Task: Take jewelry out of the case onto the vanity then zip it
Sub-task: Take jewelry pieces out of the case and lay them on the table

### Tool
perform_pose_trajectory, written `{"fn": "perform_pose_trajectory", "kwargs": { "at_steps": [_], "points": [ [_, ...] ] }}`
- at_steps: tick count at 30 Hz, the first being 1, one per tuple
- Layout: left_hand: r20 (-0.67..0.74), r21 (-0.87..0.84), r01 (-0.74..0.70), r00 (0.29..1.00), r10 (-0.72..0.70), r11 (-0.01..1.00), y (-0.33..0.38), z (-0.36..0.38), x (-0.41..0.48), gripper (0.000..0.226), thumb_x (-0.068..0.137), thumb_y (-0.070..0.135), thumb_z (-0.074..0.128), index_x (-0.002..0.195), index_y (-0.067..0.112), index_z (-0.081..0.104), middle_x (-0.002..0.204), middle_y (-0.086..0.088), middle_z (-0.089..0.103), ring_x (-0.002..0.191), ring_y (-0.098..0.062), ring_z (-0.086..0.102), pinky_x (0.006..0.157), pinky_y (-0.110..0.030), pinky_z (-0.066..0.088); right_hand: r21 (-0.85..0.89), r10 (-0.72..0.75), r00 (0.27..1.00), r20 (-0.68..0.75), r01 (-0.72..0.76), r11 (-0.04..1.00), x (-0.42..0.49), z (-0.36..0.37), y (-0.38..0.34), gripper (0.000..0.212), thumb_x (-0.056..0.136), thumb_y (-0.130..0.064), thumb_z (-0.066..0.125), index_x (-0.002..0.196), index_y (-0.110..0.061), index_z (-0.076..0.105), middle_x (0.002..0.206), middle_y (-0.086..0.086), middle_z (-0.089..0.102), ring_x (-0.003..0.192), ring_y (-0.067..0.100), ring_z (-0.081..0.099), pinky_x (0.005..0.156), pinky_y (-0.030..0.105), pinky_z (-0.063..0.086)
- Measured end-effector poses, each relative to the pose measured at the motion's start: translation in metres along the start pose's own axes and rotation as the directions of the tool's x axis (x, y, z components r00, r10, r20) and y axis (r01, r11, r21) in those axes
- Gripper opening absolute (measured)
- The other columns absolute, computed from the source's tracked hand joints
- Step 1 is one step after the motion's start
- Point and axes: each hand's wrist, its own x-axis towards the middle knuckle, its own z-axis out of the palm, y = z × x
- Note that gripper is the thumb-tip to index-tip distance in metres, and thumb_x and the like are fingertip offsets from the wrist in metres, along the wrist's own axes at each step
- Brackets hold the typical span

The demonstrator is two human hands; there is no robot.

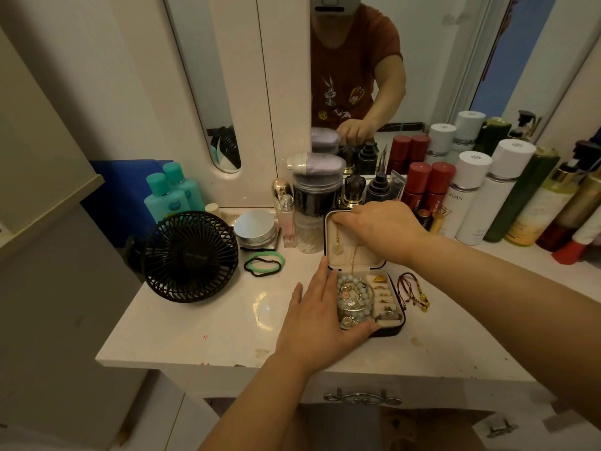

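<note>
**Well, mid-unload**

Case [370,260] sits open near the vanity's [201,333] front edge. My left hand [320,315] braces its side, fingers flat. My right hand [380,226] pinches the gold necklace [338,239] hung in the lid. I'd unhook it gently next and lay it by the red bracelet [414,292].

White table [195,336], black fan [190,257] stood at the left, green and black hair ties [263,263] laid beside it, open case [395,330] set mid-table, red cords [414,292] laid just right of it, jar [255,227], perfume [287,222] and tall bottles [471,196] ranged along the back
</note>
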Motion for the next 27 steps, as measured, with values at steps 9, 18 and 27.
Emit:
{"fn": "perform_pose_trajectory", "kwargs": {
  "at_steps": [9, 18, 27],
  "points": [
    [0.003, 0.007, -0.006, 1.0, 0.006, 1.0, -0.001, 0.002, 0.001, 0.099, 0.072, 0.078, 0.03, 0.147, 0.023, -0.004, 0.155, 0.007, -0.017, 0.142, -0.006, -0.003, 0.116, -0.036, -0.001, 0.374, 0.204, 0.979, -0.005, -0.188, 0.908, -0.005, 0.016, 0.0, 0.037, 0.098, -0.029, 0.038, 0.135, -0.033, 0.044, 0.132, -0.005, 0.055, 0.119, 0.017, 0.052, 0.084, 0.033, 0.045],
    [0.011, 0.013, -0.002, 1.0, 0.001, 1.0, -0.002, 0.003, 0.001, 0.1, 0.072, 0.079, 0.029, 0.147, 0.023, -0.004, 0.154, 0.007, -0.018, 0.142, -0.006, -0.003, 0.115, -0.036, -0.002, 0.13, 0.053, 0.998, 0.035, -0.057, 0.99, -0.012, 0.005, 0.002, 0.058, 0.095, -0.017, 0.044, 0.144, -0.038, 0.021, 0.125, 0.0, 0.054, 0.112, 0.023, 0.054, 0.073, 0.035, 0.046],
    [0.013, 0.006, -0.003, 1.0, 0.002, 1.0, -0.002, 0.002, 0.001, 0.101, 0.07, 0.081, 0.028, 0.147, 0.023, -0.004, 0.155, 0.007, -0.018, 0.142, -0.006, -0.003, 0.115, -0.036, -0.001, 0.242, 0.107, 0.993, -0.041, -0.094, 0.966, -0.007, 0.005, 0.005, 0.041, 0.096, -0.02, 0.043, 0.134, -0.038, 0.044, 0.113, -0.001, 0.058, 0.105, 0.021, 0.056, 0.068, 0.032, 0.042]
  ]
}}
